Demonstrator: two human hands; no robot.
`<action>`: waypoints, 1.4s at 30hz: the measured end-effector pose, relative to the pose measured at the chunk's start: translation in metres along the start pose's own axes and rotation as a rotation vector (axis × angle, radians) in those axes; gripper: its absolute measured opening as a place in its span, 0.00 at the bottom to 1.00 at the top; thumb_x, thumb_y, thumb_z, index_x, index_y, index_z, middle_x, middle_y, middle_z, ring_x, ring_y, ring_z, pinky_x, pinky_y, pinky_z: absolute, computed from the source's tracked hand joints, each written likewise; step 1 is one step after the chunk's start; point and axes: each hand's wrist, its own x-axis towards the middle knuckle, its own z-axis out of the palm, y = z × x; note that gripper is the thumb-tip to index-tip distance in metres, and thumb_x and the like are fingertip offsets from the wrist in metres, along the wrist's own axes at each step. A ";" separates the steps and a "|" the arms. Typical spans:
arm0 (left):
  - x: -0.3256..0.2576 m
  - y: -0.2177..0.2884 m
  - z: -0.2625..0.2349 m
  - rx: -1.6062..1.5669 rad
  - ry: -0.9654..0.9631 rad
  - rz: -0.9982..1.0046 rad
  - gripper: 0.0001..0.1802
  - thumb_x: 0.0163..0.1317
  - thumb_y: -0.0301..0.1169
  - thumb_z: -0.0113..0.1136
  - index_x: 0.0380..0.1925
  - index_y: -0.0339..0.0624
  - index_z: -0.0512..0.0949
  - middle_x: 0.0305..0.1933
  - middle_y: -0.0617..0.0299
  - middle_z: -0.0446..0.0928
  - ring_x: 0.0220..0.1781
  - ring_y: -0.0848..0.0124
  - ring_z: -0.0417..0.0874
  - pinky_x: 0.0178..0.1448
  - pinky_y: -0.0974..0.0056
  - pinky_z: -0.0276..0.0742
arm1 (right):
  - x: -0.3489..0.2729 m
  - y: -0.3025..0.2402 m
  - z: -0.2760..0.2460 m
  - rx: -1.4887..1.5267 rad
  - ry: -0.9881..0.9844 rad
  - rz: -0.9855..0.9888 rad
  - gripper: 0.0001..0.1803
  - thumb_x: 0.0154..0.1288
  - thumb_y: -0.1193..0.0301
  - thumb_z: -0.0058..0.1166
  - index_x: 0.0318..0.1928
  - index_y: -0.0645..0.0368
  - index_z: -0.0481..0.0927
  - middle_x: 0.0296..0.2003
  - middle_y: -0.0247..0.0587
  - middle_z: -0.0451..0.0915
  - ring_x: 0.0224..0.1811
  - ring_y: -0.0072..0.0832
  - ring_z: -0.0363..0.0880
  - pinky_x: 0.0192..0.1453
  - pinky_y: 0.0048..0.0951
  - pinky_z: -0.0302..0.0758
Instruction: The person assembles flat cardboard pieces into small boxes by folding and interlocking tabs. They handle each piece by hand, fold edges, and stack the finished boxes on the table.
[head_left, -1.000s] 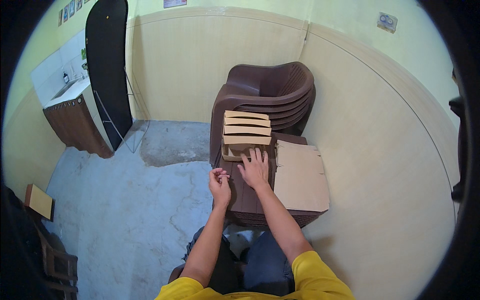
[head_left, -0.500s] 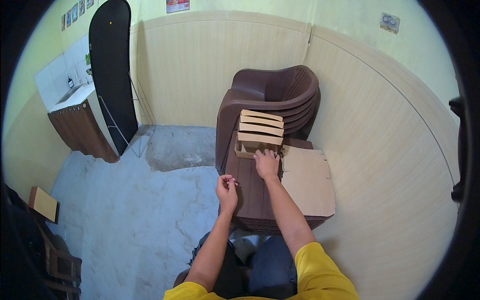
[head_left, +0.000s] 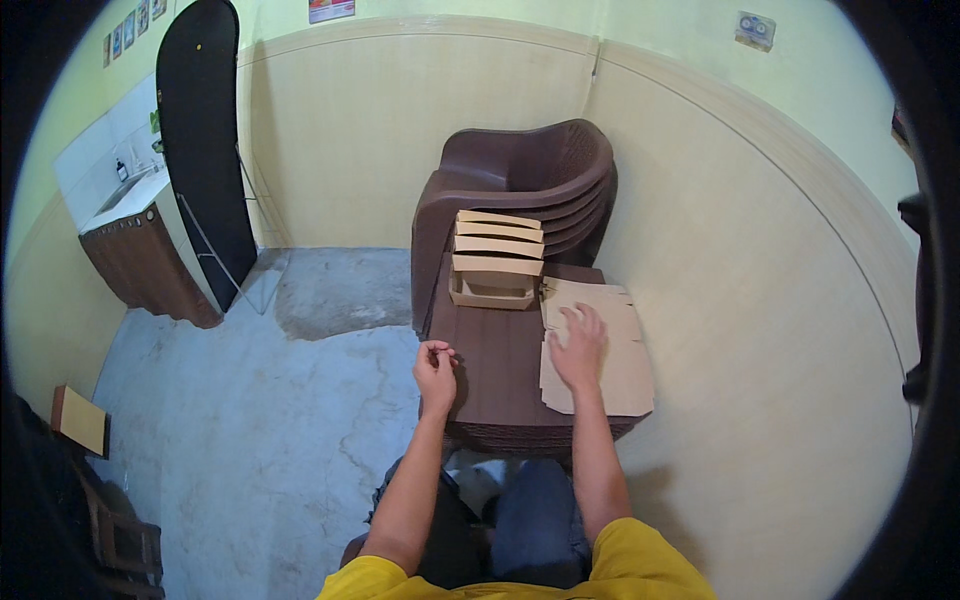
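Brown chair stack (head_left: 500, 360) w/ flat cardboard (head_left: 610, 370), concrete floor (head_left: 260, 420).

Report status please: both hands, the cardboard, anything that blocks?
Right hand flat on stack of flat cardboard sheets, open. Left hand curled at chair seat edge, contents unclear. Row of folded boxes behind, apart. Nothing blocking.

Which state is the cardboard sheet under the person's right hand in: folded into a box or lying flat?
Flat. The cardboard sheet lies unfolded on the stool top, right hand resting on it.
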 end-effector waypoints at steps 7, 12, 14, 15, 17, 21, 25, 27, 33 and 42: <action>0.000 -0.004 0.001 0.074 -0.003 -0.012 0.05 0.76 0.20 0.55 0.41 0.37 0.79 0.34 0.62 0.83 0.32 0.76 0.83 0.39 0.68 0.79 | -0.074 0.055 -0.055 -0.268 -0.455 0.268 0.62 0.60 0.31 0.68 0.88 0.39 0.56 0.89 0.48 0.44 0.91 0.56 0.36 0.86 0.78 0.34; 0.000 -0.005 0.000 0.067 -0.043 0.021 0.05 0.78 0.22 0.55 0.41 0.36 0.79 0.34 0.63 0.83 0.32 0.76 0.82 0.39 0.68 0.79 | -0.088 0.080 -0.079 -0.079 -0.637 -0.008 0.64 0.53 0.32 0.74 0.87 0.32 0.58 0.90 0.45 0.41 0.92 0.57 0.32 0.86 0.78 0.31; 0.001 -0.005 0.000 0.052 -0.071 0.069 0.05 0.78 0.22 0.55 0.41 0.36 0.79 0.34 0.63 0.83 0.32 0.76 0.82 0.39 0.68 0.79 | -0.089 0.084 -0.081 -0.137 -0.678 -0.116 0.59 0.56 0.41 0.77 0.86 0.35 0.63 0.89 0.49 0.45 0.92 0.54 0.35 0.87 0.77 0.33; 0.001 -0.006 -0.001 0.058 -0.065 0.015 0.05 0.78 0.21 0.55 0.41 0.36 0.79 0.35 0.63 0.83 0.32 0.76 0.82 0.39 0.68 0.79 | -0.093 0.085 -0.081 -0.125 -0.654 -0.092 0.53 0.61 0.46 0.75 0.84 0.37 0.66 0.88 0.49 0.49 0.91 0.52 0.40 0.87 0.74 0.38; 0.001 -0.007 -0.002 0.050 -0.071 0.058 0.04 0.77 0.21 0.55 0.41 0.36 0.79 0.35 0.63 0.83 0.32 0.76 0.82 0.39 0.68 0.80 | -0.108 0.084 -0.077 -0.082 -0.581 -0.088 0.41 0.70 0.55 0.70 0.81 0.42 0.72 0.86 0.49 0.56 0.90 0.49 0.50 0.88 0.69 0.47; -0.003 -0.007 -0.002 0.086 -0.082 0.026 0.04 0.77 0.20 0.56 0.41 0.36 0.79 0.35 0.63 0.83 0.32 0.77 0.83 0.38 0.69 0.80 | -0.139 0.075 -0.059 -0.227 -0.361 -0.180 0.31 0.75 0.71 0.58 0.77 0.49 0.75 0.82 0.47 0.66 0.85 0.42 0.63 0.86 0.60 0.61; -0.008 -0.002 -0.001 0.096 -0.122 0.059 0.04 0.76 0.21 0.56 0.41 0.37 0.80 0.35 0.63 0.84 0.32 0.76 0.83 0.38 0.68 0.80 | -0.150 0.073 -0.064 -0.250 -0.194 -0.198 0.27 0.68 0.77 0.58 0.68 0.54 0.82 0.72 0.47 0.79 0.76 0.40 0.77 0.76 0.53 0.75; -0.012 0.002 -0.001 0.115 -0.140 0.004 0.03 0.76 0.21 0.57 0.42 0.37 0.80 0.35 0.63 0.84 0.31 0.76 0.83 0.37 0.68 0.79 | -0.149 0.070 -0.068 -0.183 -0.071 -0.205 0.23 0.66 0.78 0.58 0.62 0.54 0.86 0.64 0.45 0.86 0.67 0.39 0.85 0.68 0.49 0.82; -0.025 0.010 -0.009 0.250 -0.259 0.031 0.04 0.75 0.22 0.56 0.42 0.36 0.81 0.35 0.63 0.84 0.33 0.76 0.83 0.39 0.67 0.79 | -0.147 0.056 -0.071 -0.092 0.207 -0.246 0.15 0.65 0.77 0.62 0.52 0.54 0.90 0.48 0.40 0.93 0.50 0.40 0.94 0.54 0.42 0.89; -0.028 0.007 -0.008 0.425 -0.279 0.162 0.03 0.69 0.23 0.62 0.39 0.34 0.82 0.31 0.56 0.85 0.32 0.68 0.86 0.39 0.62 0.81 | -0.153 0.056 -0.052 -0.143 -0.023 -0.352 0.14 0.73 0.64 0.65 0.54 0.53 0.91 0.58 0.43 0.90 0.63 0.39 0.88 0.65 0.41 0.85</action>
